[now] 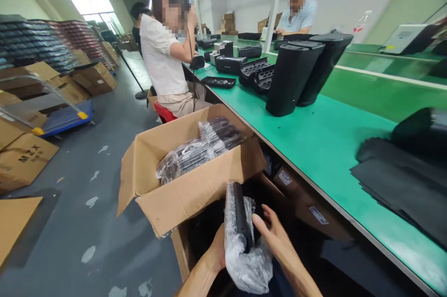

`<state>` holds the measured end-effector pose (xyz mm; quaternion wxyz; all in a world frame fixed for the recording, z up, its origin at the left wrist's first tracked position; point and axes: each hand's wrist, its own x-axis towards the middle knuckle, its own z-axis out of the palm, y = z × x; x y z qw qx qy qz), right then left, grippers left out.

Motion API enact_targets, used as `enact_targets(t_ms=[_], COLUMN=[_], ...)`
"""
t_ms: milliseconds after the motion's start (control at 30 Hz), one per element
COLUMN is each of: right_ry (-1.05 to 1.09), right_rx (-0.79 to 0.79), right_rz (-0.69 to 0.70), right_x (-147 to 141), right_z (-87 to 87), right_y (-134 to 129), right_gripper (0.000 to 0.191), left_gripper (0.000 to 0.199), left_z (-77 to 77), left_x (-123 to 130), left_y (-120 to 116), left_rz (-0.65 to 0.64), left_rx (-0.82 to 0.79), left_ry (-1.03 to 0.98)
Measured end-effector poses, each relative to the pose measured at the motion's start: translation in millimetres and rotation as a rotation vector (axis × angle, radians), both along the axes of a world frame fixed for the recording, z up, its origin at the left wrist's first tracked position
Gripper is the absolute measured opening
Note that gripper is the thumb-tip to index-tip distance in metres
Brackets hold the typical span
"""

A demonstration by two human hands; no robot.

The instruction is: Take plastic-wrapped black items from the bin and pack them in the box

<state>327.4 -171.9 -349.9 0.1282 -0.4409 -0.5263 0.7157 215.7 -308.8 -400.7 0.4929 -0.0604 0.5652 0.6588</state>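
Your left arm (202, 274) was bare, and it leaned up and to the right from the bottom of the view. Your left hand (220, 246) was bent in a grip, but most of it was hidden, so only the side near the wrist showed well. Your right arm (296, 271) was bare too, and it leaned up and to the left. Your right hand (274, 234) was looser. Its thumb (260, 225) poked out to the left, and its fingers (270, 213) were a little bent, with a gap under them. Your two hands were near each other but apart.
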Motion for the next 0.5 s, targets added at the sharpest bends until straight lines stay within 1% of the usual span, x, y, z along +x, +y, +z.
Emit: enact_targets(t_ms=[67,100,167,233,300,333,367,400,467,500], right_ry=[0.069,0.105,0.168,0.219,0.268,0.294,0.319,0.343,0.371,0.371], right_rx=[-0.137,-0.206,-0.321,-0.413,-0.485,-0.509,-0.522,-0.526,-0.522,-0.52], right_rz=[-0.001,0.007,0.011,0.0,-0.024,-0.039,-0.061,-0.085,-0.128,-0.141], right_x=[-23.5,-30.7,-36.0,-33.9,-31.4,-31.6,-32.9,-35.1,-41.0,-43.8], right_z=[-8.9,-13.6,-22.7,-30.7,-37.0,-39.5,-41.5,-43.1,-45.8,-47.4], right_y=[-0.8,-4.1,-12.4,-18.9,-22.0,-22.8,-23.4,-24.0,-24.7,-24.3], right_gripper=[0.075,0.071,0.064,0.061,0.061,0.06,0.062,0.066,0.076,0.075], left_gripper=[0.042,0.042,0.042,0.038,0.026,0.023,0.025,0.03,0.04,0.044], left_z=[4.2,6.5,11.6,18.3,25.5,28.6,30.9,31.9,29.9,27.2], left_x=[-5.1,-9.9,-23.5,-39.5,-53.6,-58.8,-62.3,-64.1,-63.9,-62.9], left_y=[2.5,2.7,0.6,-2.9,-4.6,-3.6,-1.3,2.2,10.8,14.6], left_rz=[-0.079,-0.116,-0.16,-0.145,-0.094,-0.084,-0.099,-0.14,-0.265,-0.322], left_rx=[-0.029,-0.049,-0.105,-0.163,-0.194,-0.194,-0.182,-0.16,-0.094,-0.058], left_ry=[0.138,0.207,0.345,0.472,0.559,0.576,0.574,0.555,0.485,0.444])
